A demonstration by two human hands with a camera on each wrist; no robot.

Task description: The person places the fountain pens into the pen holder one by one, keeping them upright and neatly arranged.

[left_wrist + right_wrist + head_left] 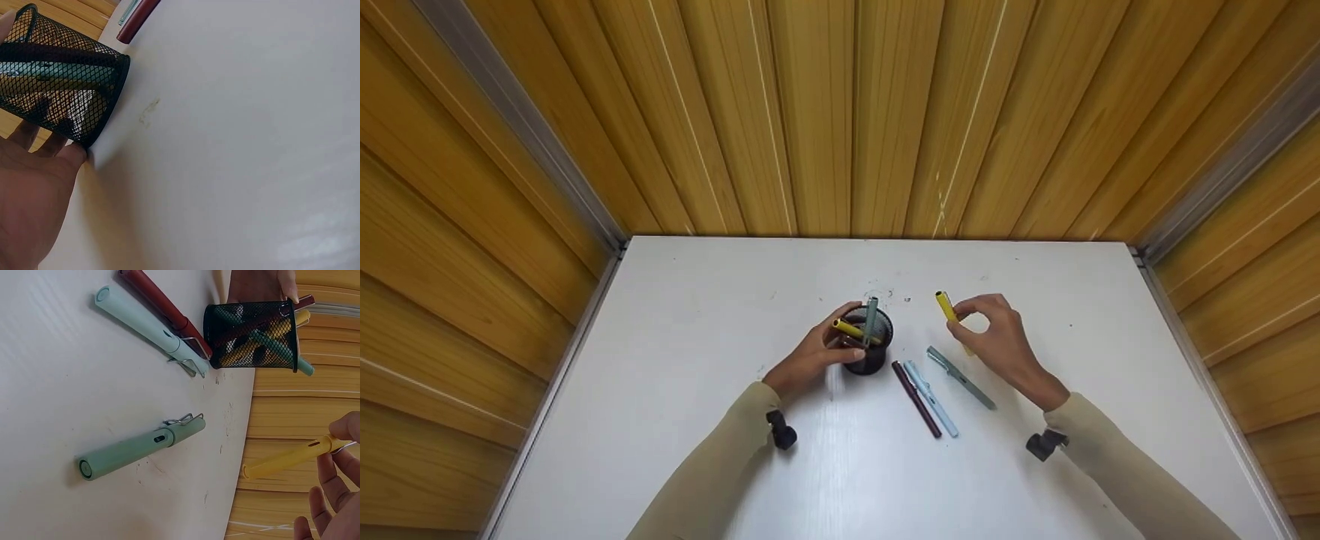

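Note:
A black mesh pen cup [867, 358] stands on the white table, gripped around its side by my left hand [811, 355]. Inside the cup lean a green pen [871, 319], a yellow pen [849, 328] and a dark red pen [304, 302]. Off to the right, above the table, my right hand [997, 337] pinches another yellow pen [287, 460] near its clip end, between thumb and fingers. Below that hand a green pen [962, 379] lies on the table. Nearer the cup, a light blue pen [931, 399] and a dark red pen [916, 400] lie side by side.
The white table [660, 420] meets wood-patterned panels [810, 120] at the back and both sides. Metal frame strips [540, 127] run along the corners. Small dark marks [885, 292] dot the tabletop behind the cup.

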